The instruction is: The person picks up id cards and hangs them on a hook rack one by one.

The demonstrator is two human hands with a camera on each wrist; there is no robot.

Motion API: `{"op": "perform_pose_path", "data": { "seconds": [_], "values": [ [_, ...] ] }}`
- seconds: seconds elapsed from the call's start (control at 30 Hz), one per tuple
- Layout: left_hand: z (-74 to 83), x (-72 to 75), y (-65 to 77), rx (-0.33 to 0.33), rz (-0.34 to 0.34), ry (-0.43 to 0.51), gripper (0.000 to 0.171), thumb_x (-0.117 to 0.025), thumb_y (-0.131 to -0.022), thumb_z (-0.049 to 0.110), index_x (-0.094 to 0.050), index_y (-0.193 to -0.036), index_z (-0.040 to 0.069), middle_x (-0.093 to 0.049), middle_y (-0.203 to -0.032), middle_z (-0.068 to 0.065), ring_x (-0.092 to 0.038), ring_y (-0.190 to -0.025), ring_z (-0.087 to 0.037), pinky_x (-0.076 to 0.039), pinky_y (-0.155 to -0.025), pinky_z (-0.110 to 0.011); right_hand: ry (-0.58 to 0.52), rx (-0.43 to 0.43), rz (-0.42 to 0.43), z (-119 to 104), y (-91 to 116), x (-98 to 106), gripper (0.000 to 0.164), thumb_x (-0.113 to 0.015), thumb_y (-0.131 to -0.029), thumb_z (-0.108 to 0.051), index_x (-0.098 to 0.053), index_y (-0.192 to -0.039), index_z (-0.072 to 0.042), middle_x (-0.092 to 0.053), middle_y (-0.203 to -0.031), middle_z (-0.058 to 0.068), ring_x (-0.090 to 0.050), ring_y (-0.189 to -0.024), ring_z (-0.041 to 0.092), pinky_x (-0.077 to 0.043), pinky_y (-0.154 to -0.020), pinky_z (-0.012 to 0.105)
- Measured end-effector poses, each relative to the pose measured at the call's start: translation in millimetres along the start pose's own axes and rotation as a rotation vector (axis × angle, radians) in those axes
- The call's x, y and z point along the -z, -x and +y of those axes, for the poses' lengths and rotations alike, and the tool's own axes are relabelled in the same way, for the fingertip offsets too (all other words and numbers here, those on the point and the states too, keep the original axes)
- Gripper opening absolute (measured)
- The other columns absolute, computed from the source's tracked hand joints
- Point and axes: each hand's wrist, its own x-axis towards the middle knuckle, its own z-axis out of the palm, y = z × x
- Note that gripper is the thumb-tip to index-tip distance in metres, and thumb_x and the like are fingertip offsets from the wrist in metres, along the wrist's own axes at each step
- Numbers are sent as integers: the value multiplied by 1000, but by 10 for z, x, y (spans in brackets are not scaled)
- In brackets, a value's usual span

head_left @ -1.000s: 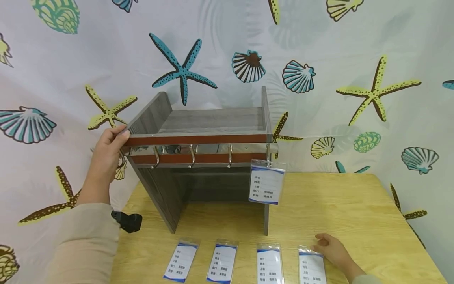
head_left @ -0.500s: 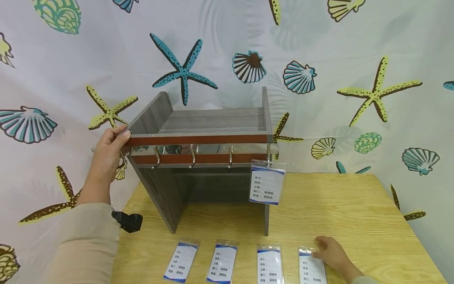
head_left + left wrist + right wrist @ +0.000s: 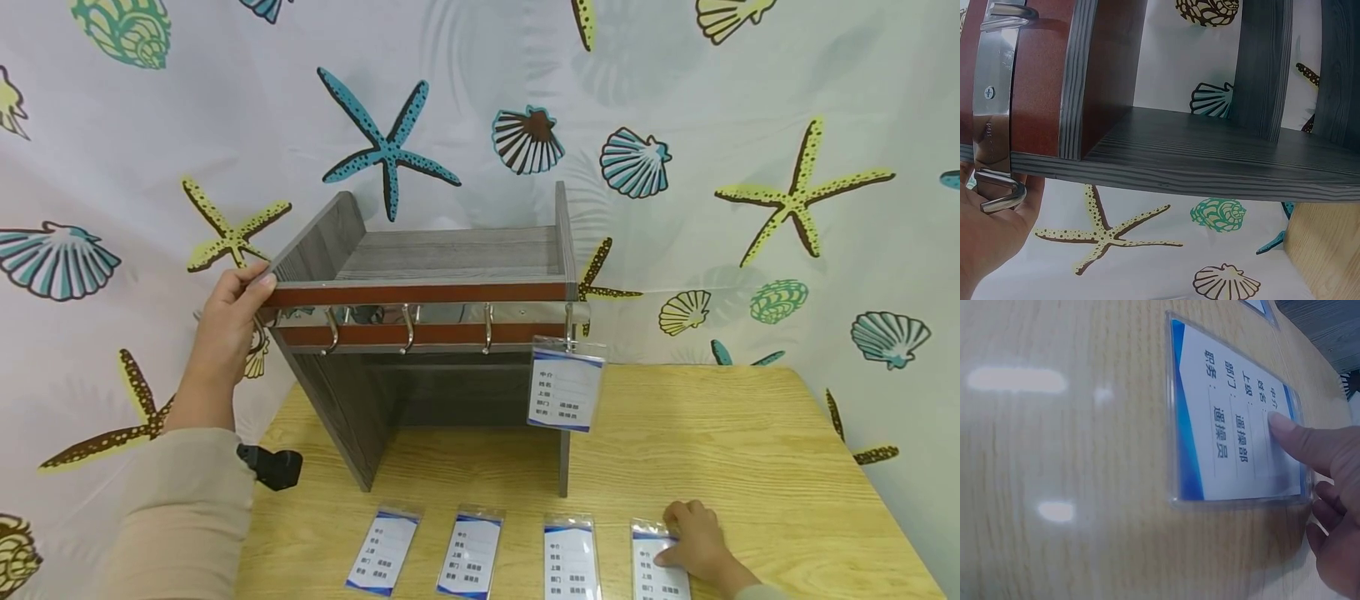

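My left hand (image 3: 225,325) grips the left front corner of a grey wooden rack (image 3: 450,292) with a metal hook strip on its front. In the left wrist view, a hook (image 3: 1004,194) lies across that hand (image 3: 991,231). At the table's front right, my right hand (image 3: 697,542) is on the rightmost ID badge (image 3: 652,575), a clear sleeve with a white and blue card. In the right wrist view, the thumb (image 3: 1294,434) lies on the badge's face, while the other fingers (image 3: 1322,515) curl at its edge. The badge lies flat.
Another badge (image 3: 566,387) hangs from the rack's rightmost front hook (image 3: 567,321). Three more badges lie in a row: left (image 3: 382,554), middle (image 3: 471,558) and right (image 3: 570,562). A patterned curtain (image 3: 675,83) hangs behind the wooden table (image 3: 712,433).
The right hand has shifted onto the rightmost badge; its thumb has moved down over the card and its fingers have curled at the edge. The left hand still grips the rack.
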Motion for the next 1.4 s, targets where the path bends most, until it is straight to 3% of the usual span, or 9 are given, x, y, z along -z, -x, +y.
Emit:
{"op": "perform_pose_path", "data": {
  "seconds": [0.3,0.5,0.63,0.9,1.17,1.4],
  "values": [
    [18,-22,-18,19,5,-50,53,-47,-88,35,-33,-131,9,-43,-105,5,-36,-110,-19,-15,-99,-38,40,-2,15,2,-10,-13,51,-79,-49,-24,-50,-86,-4,-44,-85,7,-37,-78,24,-33,-66,38],
    [20,-46,-44,7,-10,-41,52,-47,-88,34,-33,-130,8,-42,-103,7,-36,-107,-19,-23,-92,-31,25,-26,20,37,-5,-25,53,-79,-48,-25,-51,-86,-1,-46,-79,3,-38,-73,21,-33,-64,34],
    [16,-55,-44,10,-12,-44,51,-47,-88,35,-34,-130,9,-42,-102,8,-36,-107,-18,-20,-95,-33,24,-5,40,53,25,-19,52,-80,-48,-24,-53,-87,-1,-46,-79,5,-39,-74,22,-35,-64,35],
    [2,-39,-55,18,-7,-66,49,-46,-88,35,-35,-129,10,-42,-104,7,-34,-109,-19,-18,-96,-37,-179,-24,38,69,3,17,38,-76,-57,-4,-51,-85,2,-38,-78,10,-41,-69,19,-39,-58,28],
    [1,-9,-20,8,-2,-49,50,-47,-88,35,-35,-129,10,-42,-104,8,-36,-109,-18,-17,-97,-35,-219,-27,94,-10,-52,121,29,-69,-66,1,-54,-90,2,-49,-84,9,-50,-78,21,-44,-68,36],
    [-2,2,-6,0,3,-11,46,-48,-88,33,-38,-126,9,-44,-101,7,-41,-100,-12,-25,-91,-29,-274,-48,88,-127,-40,206,20,-60,-76,4,-56,-95,-3,-52,-82,2,-52,-80,18,-45,-70,33]
  ]
}}
